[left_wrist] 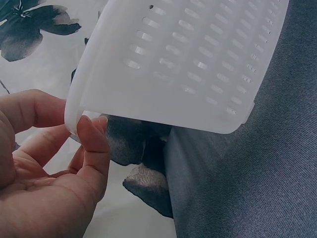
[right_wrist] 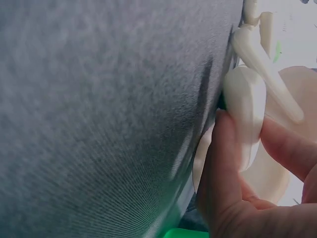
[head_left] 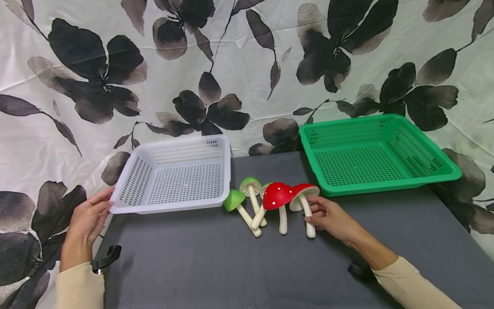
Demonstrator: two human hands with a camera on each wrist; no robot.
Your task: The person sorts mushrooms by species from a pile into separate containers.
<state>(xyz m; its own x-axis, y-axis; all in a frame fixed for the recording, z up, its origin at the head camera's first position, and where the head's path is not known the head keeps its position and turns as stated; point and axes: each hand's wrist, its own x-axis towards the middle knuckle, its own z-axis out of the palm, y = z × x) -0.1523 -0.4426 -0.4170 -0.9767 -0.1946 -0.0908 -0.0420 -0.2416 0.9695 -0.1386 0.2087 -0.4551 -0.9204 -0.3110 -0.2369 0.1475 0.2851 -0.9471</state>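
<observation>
My left hand (head_left: 85,221) pinches the near left corner of the white basket's rim (head_left: 170,208). In the left wrist view, its thumb and fingers are at the corner of the slotted white wall (left_wrist: 153,91). My right hand (head_left: 335,219) holds a red-capped toy mushroom (head_left: 310,227) by its pale stem, thumb and fingers on either side of it. The stem (right_wrist: 246,99) fills the pinch in the right wrist view. A second red mushroom (head_left: 277,195) with white dots overlaps green-capped mushrooms (head_left: 233,200) to its left; one green cap is mostly hidden.
A green slotted basket (head_left: 359,165) stands at the back right, beyond my right hand. Grey cloth covers the table (head_left: 216,262). A white curtain with dark flowers (head_left: 239,47) hangs behind and to the sides.
</observation>
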